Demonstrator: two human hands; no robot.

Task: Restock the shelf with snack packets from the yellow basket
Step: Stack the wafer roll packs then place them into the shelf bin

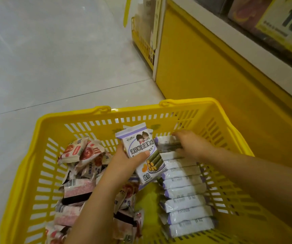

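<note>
Tiled floor (53, 59) open left, shelf (203, 59) right of yellow basket (71, 117). Left hand (124, 161) pinches 糕点 packet (142, 147); right hand (189, 143) on packet row (184, 191), grip unclear.

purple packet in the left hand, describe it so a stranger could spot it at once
Find the yellow basket on the floor. Near its middle the left hand holds up one white-and-purple packet. Unlike the row of packets stacked at its right, it shows its printed front: two cartoon figures and green rolls.
</note>
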